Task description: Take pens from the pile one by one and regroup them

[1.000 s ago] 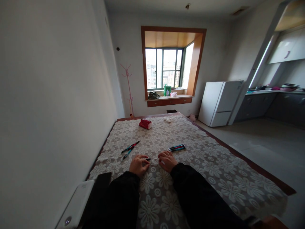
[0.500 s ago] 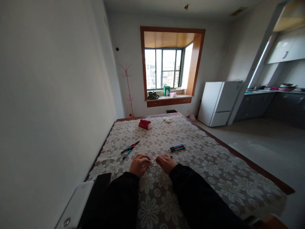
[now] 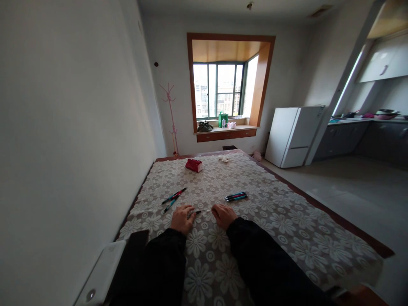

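Hands (image 3: 182, 218) lower now, pen (image 3: 198, 211) between.

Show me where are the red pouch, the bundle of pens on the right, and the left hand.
red pouch (image 3: 194, 165), head view, middle of its top.
bundle of pens (image 3: 236, 196), head view, mid-barrels.
left hand (image 3: 181, 218), head view, back of the hand.

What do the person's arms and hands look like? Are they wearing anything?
Both arms are covered by long, loose black sleeves that reach the wrists, plain with no markings. The left hand and right hand are bare: no gloves, and no rings or watch can be made out at this size.
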`<action>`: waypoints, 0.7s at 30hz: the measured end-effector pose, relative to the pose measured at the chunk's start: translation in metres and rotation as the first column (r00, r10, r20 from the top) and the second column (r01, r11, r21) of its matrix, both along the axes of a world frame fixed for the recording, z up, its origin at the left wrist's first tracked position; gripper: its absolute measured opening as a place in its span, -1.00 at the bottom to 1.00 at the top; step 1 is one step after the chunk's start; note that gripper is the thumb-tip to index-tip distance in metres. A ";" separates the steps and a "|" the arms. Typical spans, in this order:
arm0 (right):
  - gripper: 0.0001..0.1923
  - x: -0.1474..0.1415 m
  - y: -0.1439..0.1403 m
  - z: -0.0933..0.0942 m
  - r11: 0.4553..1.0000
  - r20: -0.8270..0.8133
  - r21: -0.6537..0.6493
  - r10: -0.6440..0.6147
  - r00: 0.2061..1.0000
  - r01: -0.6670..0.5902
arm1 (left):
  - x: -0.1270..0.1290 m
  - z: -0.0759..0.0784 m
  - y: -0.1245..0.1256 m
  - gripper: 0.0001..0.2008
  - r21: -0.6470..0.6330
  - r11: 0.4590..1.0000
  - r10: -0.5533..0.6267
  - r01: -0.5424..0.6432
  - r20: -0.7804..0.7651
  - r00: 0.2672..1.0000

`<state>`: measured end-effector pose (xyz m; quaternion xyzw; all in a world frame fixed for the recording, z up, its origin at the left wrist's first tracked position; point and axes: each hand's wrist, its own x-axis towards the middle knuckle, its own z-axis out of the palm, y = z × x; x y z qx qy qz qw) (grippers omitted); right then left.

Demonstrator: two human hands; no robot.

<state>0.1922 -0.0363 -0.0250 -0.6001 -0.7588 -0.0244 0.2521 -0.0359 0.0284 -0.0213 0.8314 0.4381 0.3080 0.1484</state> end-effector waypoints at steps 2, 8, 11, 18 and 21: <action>-0.85 0.001 0.000 0.000 0.999 0.012 -0.002 -0.033 0.999 0.033 | 0.000 -0.002 0.000 -0.83 -0.009 1.000 -0.030 0.030 -0.028 0.999; -0.87 0.004 0.000 0.000 0.998 0.068 -0.035 -0.054 0.996 0.057 | 0.000 -0.002 0.000 -0.82 -0.031 0.999 -0.037 0.037 -0.002 0.999; -0.87 0.004 -0.001 0.000 0.999 0.076 -0.043 -0.017 0.997 0.021 | 0.001 -0.002 0.000 -0.82 -0.025 0.999 -0.038 0.038 0.001 0.999; -0.85 0.004 -0.001 -0.001 0.998 0.060 -0.066 0.011 0.998 -0.007 | 0.003 -0.001 -0.002 -0.81 -0.006 0.997 -0.074 0.074 0.040 0.996; -0.84 0.003 -0.001 0.001 0.996 0.050 -0.094 0.003 0.999 0.002 | 0.003 0.000 -0.002 -0.80 0.008 0.996 -0.092 0.091 0.040 0.995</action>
